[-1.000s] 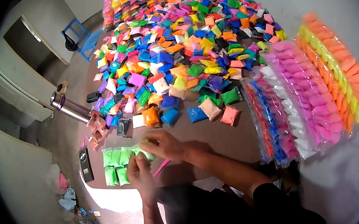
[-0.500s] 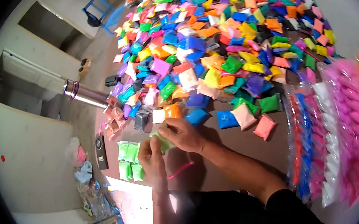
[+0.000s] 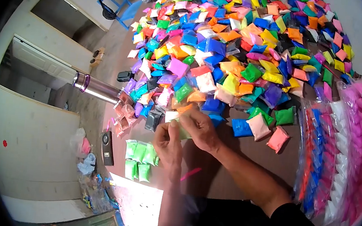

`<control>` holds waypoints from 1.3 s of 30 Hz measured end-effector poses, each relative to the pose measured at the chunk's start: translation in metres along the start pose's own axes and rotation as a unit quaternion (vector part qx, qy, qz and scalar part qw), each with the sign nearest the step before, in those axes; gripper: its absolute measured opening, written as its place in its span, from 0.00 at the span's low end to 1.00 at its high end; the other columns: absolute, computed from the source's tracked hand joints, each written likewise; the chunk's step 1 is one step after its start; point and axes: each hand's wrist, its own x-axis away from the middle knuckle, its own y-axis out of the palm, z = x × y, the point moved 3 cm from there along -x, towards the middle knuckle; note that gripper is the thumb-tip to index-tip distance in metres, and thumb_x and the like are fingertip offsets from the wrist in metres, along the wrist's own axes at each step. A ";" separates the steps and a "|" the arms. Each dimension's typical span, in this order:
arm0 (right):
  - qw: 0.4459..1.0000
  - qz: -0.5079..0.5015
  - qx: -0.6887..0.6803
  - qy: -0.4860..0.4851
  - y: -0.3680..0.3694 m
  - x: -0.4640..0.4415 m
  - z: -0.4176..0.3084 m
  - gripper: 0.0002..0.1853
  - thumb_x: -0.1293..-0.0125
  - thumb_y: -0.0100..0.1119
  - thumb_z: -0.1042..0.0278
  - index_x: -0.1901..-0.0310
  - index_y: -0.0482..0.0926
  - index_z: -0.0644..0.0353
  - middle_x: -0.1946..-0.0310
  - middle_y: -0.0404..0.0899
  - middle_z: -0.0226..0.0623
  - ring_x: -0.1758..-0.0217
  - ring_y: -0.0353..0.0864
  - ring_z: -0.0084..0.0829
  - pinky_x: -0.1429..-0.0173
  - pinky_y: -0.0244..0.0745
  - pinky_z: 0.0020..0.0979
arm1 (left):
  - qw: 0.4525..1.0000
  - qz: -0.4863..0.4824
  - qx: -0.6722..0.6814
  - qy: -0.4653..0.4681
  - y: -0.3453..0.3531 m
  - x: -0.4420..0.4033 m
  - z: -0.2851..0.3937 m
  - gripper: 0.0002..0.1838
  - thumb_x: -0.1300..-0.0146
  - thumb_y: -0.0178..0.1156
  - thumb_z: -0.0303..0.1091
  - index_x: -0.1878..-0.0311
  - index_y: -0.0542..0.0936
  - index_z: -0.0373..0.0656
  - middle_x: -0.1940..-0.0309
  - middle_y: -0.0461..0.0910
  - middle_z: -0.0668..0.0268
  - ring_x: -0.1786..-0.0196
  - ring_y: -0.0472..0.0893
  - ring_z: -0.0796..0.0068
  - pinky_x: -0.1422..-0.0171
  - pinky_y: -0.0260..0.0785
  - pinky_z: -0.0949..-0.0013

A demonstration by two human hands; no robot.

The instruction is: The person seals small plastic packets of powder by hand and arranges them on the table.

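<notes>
My left hand (image 3: 169,145) and my right hand (image 3: 199,128) are close together above the front of the brown table, thumbs and fingers pinched. Between them is a pale green plastic packet (image 3: 184,134), mostly covered by the fingers. Left of my left hand, several light green packets (image 3: 139,152) lie in two rows. A thin pink strip (image 3: 191,174) rests on the table just below the hands. Beyond my fingers are a black packet (image 3: 153,120) and a green packet (image 3: 183,92).
A big pile of coloured packets (image 3: 230,67) covers the table's far part. Long bags of packets (image 3: 341,165) lie at the right. Along the left edge are a steel flask (image 3: 97,87) and a dark device with a round dial (image 3: 107,148). A blue chair (image 3: 120,7) stands behind.
The view has shifted, so the table's things appear further right and lower. Both hands have lifted slightly away from the front edge, still around the green packet, which shows less now.
</notes>
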 end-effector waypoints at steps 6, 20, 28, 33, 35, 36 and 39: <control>0.998 0.038 0.046 -0.033 -0.002 0.000 0.004 0.15 0.21 0.58 0.57 0.60 0.79 0.61 0.72 0.73 0.25 0.66 0.68 0.17 0.64 0.65 0.28 | 1.000 0.009 0.015 -0.009 0.004 -0.013 -0.005 0.16 0.24 0.65 0.39 0.67 0.78 0.39 0.75 0.74 0.77 0.71 0.66 0.90 0.67 0.56 0.79; 0.993 0.114 0.042 -0.014 0.000 0.001 0.008 0.15 0.18 0.53 0.58 0.51 0.83 0.62 0.61 0.81 0.27 0.57 0.76 0.17 0.52 0.74 0.25 | 0.995 -0.033 0.088 -0.027 0.013 -0.020 -0.014 0.16 0.23 0.63 0.38 0.69 0.77 0.41 0.73 0.73 0.79 0.68 0.66 0.90 0.64 0.56 0.78; 0.991 0.116 -0.042 0.053 0.000 -0.001 0.011 0.17 0.17 0.51 0.58 0.49 0.84 0.62 0.60 0.81 0.27 0.58 0.75 0.16 0.53 0.72 0.24 | 0.996 -0.042 0.077 0.018 0.011 -0.019 -0.021 0.17 0.22 0.60 0.35 0.71 0.75 0.41 0.74 0.69 0.80 0.69 0.63 0.89 0.66 0.54 0.77; 0.994 0.107 0.034 0.018 0.000 -0.001 0.007 0.16 0.17 0.51 0.58 0.50 0.83 0.62 0.62 0.80 0.26 0.60 0.73 0.15 0.56 0.71 0.23 | 0.997 -0.044 0.061 0.023 0.007 -0.023 -0.028 0.18 0.21 0.60 0.36 0.71 0.74 0.41 0.74 0.68 0.80 0.69 0.62 0.89 0.67 0.53 0.77; 0.993 0.108 0.040 0.027 -0.001 -0.001 0.008 0.16 0.17 0.52 0.59 0.50 0.83 0.62 0.63 0.79 0.25 0.60 0.72 0.15 0.56 0.71 0.23 | 0.996 -0.053 0.067 0.000 0.004 -0.024 -0.031 0.18 0.21 0.60 0.36 0.71 0.74 0.41 0.74 0.67 0.80 0.69 0.62 0.89 0.67 0.53 0.77; 0.993 0.109 0.041 0.025 0.000 -0.001 0.007 0.16 0.17 0.52 0.59 0.50 0.83 0.62 0.63 0.79 0.25 0.60 0.72 0.15 0.56 0.71 0.23 | 0.995 -0.068 0.077 -0.015 0.003 -0.024 -0.033 0.17 0.22 0.61 0.36 0.69 0.76 0.38 0.74 0.72 0.77 0.68 0.66 0.88 0.65 0.59 0.76; 0.990 0.133 0.048 -0.001 0.001 -0.001 0.008 0.15 0.18 0.52 0.60 0.51 0.83 0.62 0.64 0.78 0.24 0.60 0.72 0.15 0.56 0.71 0.24 | 0.994 -0.090 0.057 -0.024 0.006 -0.023 -0.029 0.17 0.24 0.63 0.36 0.68 0.77 0.35 0.74 0.75 0.76 0.68 0.69 0.86 0.64 0.63 0.75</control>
